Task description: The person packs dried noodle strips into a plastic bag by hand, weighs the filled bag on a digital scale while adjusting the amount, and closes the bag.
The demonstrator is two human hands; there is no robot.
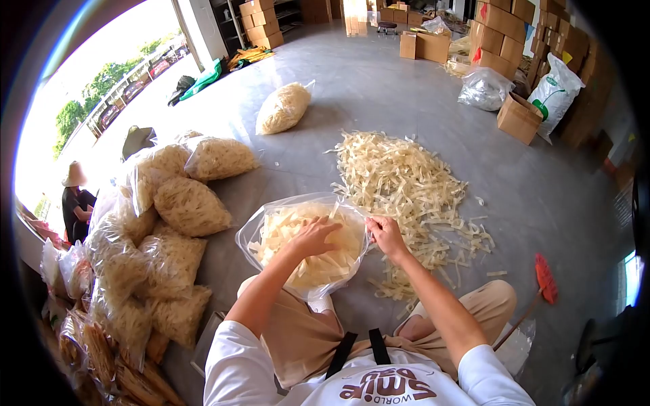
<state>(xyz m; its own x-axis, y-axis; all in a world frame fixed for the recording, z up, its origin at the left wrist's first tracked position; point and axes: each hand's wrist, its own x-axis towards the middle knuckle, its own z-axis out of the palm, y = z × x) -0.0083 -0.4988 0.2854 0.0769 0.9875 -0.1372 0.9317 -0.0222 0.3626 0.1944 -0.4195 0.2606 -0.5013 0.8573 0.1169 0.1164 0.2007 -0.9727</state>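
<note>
A clear plastic bag (249,237) stands open between my legs, full of pale yellowish strips (291,227). My left hand (317,237) lies on the strips inside the bag, its fingers spread. At the bag's right rim, my right hand (384,237) is closed on the plastic edge. Just beyond and to the right of the bag, a large loose pile of the same strips (396,176) spreads over the grey floor.
Filled bags (191,206) are heaped at the left, and another filled bag (284,108) lies farther ahead. A person (76,203) sits at the far left. A red brush (545,279) is at the right. Cardboard boxes (520,118) and a white sack (556,91) stand at the back right.
</note>
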